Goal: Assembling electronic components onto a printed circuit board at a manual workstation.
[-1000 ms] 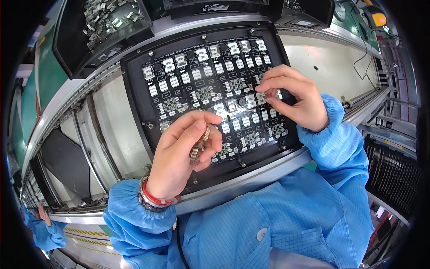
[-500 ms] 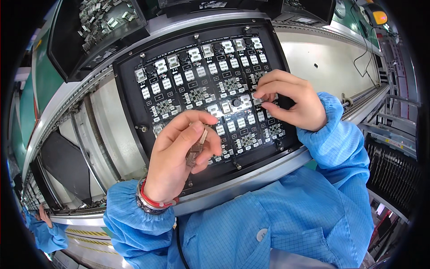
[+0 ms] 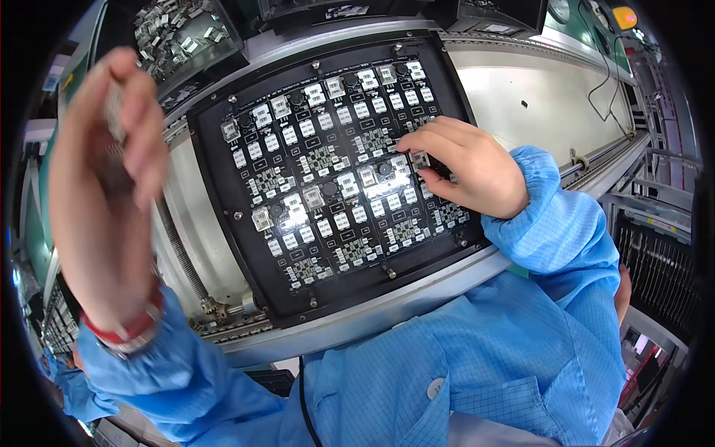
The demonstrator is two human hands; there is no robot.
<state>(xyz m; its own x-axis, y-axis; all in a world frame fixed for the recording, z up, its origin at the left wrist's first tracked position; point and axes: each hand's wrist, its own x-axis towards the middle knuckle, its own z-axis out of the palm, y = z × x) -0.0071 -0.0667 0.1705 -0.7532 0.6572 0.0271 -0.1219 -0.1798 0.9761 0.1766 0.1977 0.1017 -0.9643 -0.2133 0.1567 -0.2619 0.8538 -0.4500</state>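
Note:
A black tray frame [image 3: 223, 186] carries dark circuit boards [image 3: 328, 141] with rows of white square components, black round parts and small silvery metal parts. Over the boards' right side is my right hand [image 3: 469, 164], its thumb and fingertips apart around a small silvery metal part [image 3: 420, 161] seated there. Whether a fingertip touches that part I cannot tell. My left hand [image 3: 112, 171] is raised at the left, smeared by motion, with a cluster of small silvery metal parts [image 3: 115, 112] showing between its curled fingers.
A black bin [image 3: 231, 56] with many loose silvery metal parts [image 3: 182, 33] stands at the far left, beyond my left hand. More dark bins [image 3: 499, 15] line the back. Metal rails [image 3: 417, 279] run along the tray. At the lower left, a co-worker's blue sleeve [image 3: 86, 395] shows.
My left hand has swung from above the boards to the upper left, toward the bin. My right fingertips have spread around the seated metal part. The tray has shifted slightly left in view.

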